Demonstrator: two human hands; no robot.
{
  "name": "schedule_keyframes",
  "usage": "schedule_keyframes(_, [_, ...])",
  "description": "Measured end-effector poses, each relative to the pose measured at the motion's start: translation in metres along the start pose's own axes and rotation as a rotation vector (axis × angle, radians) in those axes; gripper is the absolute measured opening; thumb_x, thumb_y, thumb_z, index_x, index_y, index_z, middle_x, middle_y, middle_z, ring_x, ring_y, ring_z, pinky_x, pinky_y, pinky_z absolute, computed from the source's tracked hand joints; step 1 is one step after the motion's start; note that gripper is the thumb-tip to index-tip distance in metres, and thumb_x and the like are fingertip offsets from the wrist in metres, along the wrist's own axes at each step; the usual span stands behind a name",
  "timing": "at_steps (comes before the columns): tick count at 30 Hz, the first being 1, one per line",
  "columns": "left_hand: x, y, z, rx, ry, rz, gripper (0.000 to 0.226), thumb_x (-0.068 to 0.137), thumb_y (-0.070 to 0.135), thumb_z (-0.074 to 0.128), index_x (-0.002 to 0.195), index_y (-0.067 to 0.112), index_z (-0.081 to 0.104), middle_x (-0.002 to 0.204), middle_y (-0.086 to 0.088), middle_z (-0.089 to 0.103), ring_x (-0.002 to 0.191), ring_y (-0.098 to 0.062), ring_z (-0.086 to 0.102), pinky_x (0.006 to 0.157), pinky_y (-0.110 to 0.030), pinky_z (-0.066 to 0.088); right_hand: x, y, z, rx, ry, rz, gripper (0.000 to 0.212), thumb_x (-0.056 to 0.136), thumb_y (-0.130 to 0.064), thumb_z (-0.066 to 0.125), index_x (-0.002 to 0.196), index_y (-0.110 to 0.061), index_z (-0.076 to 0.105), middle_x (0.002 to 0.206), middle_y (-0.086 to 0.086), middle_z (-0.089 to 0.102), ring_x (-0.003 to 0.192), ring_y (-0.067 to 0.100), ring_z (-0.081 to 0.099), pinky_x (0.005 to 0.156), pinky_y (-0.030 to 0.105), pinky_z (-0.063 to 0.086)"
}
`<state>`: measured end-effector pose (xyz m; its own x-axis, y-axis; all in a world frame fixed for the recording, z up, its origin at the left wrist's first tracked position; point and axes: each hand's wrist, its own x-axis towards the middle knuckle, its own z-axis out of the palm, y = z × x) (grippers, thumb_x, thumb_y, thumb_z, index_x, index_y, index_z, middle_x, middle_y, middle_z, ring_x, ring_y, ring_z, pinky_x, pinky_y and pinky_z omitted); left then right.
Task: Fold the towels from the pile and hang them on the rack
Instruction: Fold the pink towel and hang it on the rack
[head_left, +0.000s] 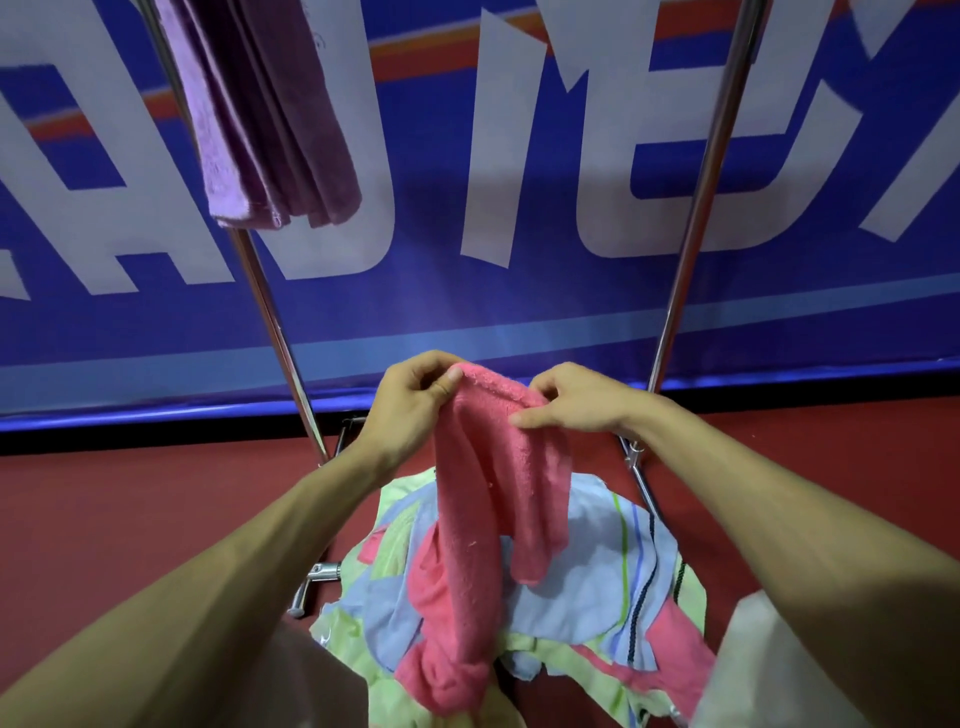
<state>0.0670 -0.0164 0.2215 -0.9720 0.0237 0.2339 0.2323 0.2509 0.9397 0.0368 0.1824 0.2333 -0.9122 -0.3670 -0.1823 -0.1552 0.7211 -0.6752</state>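
Both hands work low between the slanting poles of the rack (701, 208), over the pile (587, 597) on the floor (104, 519). The left hand (410, 400) and right hand (576, 405), close together, each pinch the pink towel (488, 467) at its top edge. Its tail lies in the pile, so lifting may drag neighbours up, or the bunched edge may slip. Open room lies between the poles, right of the hung purple towel (260, 114).

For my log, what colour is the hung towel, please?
The hung towel is purple; head view.

Large white letters (509, 156) run across a blue and red banner (431, 301) behind the rack, cut off by the frame and partly hidden; no whole word can be read.
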Motion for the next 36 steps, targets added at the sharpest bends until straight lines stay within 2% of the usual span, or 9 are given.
schedule_keyframes(6, [0.005, -0.008, -0.006, -0.047, 0.143, -0.154, 0.023, 0.098, 0.012, 0.052, 0.078, 0.014, 0.064, 0.069, 0.001, 0.056, 0.062, -0.012, 0.047, 0.061, -0.028, 0.042, -0.003, 0.002, -0.001, 0.524, -0.043, 0.017, 0.008, 0.09, -0.015, 0.066, 0.085, -0.014, 0.06, 0.074, 0.0, 0.06, 0.066, 0.009, 0.053, 0.061, 0.02, 0.045])
schedule_keyframes(9, [0.008, -0.013, -0.008, -0.102, 0.145, -0.275, 0.025, 0.099, 0.01, 0.05, 0.075, 0.012, 0.059, 0.068, -0.004, 0.051, 0.059, -0.014, 0.043, 0.057, -0.027, 0.038, -0.003, -0.004, 0.0, 0.687, 0.072, 0.003, 0.006, 0.093, -0.005, 0.059, 0.09, -0.01, 0.059, 0.07, 0.001, 0.06, 0.06, 0.008, 0.053, 0.055, 0.016, 0.048])
schedule_keyframes(11, [0.009, -0.015, -0.009, -0.095, 0.116, -0.31, 0.023, 0.099, 0.011, 0.05, 0.077, 0.012, 0.058, 0.07, -0.006, 0.051, 0.062, -0.014, 0.044, 0.057, -0.025, 0.039, -0.001, -0.006, 0.0, 0.646, 0.172, -0.025, 0.009, 0.09, 0.001, 0.061, 0.097, -0.006, 0.06, 0.07, 0.0, 0.062, 0.058, 0.006, 0.054, 0.056, 0.015, 0.048])
schedule_keyframes(15, [0.006, -0.007, -0.007, -0.161, -0.02, -0.393, 0.014, 0.092, 0.012, 0.052, 0.085, 0.012, 0.064, 0.078, -0.006, 0.059, 0.069, -0.017, 0.053, 0.065, -0.026, 0.043, 0.005, -0.008, 0.001, 0.5, 0.316, -0.114, 0.021, 0.085, 0.004, 0.066, 0.088, -0.015, 0.061, 0.077, -0.002, 0.066, 0.063, 0.004, 0.058, 0.064, 0.014, 0.046])
schedule_keyframes(19, [0.003, -0.002, -0.003, -0.29, -0.237, -0.455, 0.012, 0.092, 0.026, 0.054, 0.09, 0.015, 0.058, 0.073, -0.002, 0.054, 0.067, -0.015, 0.05, 0.075, -0.031, 0.041, 0.008, -0.012, 0.008, 0.338, 0.274, -0.212, 0.02, 0.08, 0.003, 0.071, 0.085, -0.014, 0.062, 0.069, -0.005, 0.064, 0.056, -0.006, 0.055, 0.061, 0.01, 0.042])
schedule_keyframes(27, [0.0, 0.004, 0.0, -0.136, -0.118, -0.256, 0.011, 0.091, 0.008, 0.062, 0.083, 0.008, 0.069, 0.077, -0.005, 0.065, 0.068, -0.012, 0.059, 0.066, -0.024, 0.052, 0.004, -0.009, 0.008, 0.289, 0.193, -0.245, 0.028, 0.076, -0.002, 0.077, 0.082, -0.019, 0.056, 0.069, -0.004, 0.062, 0.053, 0.004, 0.05, 0.056, 0.016, 0.04])
schedule_keyframes(30, [0.0, 0.016, -0.002, -0.228, -0.107, -0.222, 0.016, 0.092, 0.01, 0.059, 0.079, 0.009, 0.068, 0.07, -0.004, 0.066, 0.063, -0.015, 0.059, 0.064, -0.029, 0.05, 0.004, -0.006, 0.009, 0.235, 0.078, -0.267, 0.023, 0.079, -0.008, 0.077, 0.084, -0.019, 0.057, 0.071, 0.0, 0.061, 0.058, 0.008, 0.049, 0.058, 0.024, 0.041])
schedule_keyframes(33, [-0.001, 0.025, -0.001, -0.348, -0.114, -0.216, 0.02, 0.095, 0.012, 0.054, 0.08, 0.011, 0.067, 0.059, 0.003, 0.06, 0.053, -0.009, 0.055, 0.055, -0.023, 0.048, 0.01, 0.0, 0.009, 0.05, 0.094, -0.295, 0.019, 0.081, -0.018, 0.075, 0.075, -0.022, 0.058, 0.069, -0.001, 0.057, 0.064, 0.009, 0.045, 0.063, 0.029, 0.038])
schedule_keyframes(36, [0.003, 0.029, -0.011, -0.458, -0.073, -0.205, 0.042, 0.097, 0.015, 0.05, 0.059, 0.018, 0.069, 0.054, 0.007, 0.052, 0.048, -0.005, 0.048, 0.05, -0.019, 0.045, 0.016, 0.007, 0.014, -0.118, 0.107, -0.266, 0.014, 0.081, -0.026, 0.075, 0.082, -0.015, 0.067, 0.073, 0.003, 0.065, 0.066, 0.012, 0.05, 0.069, 0.034, 0.044])
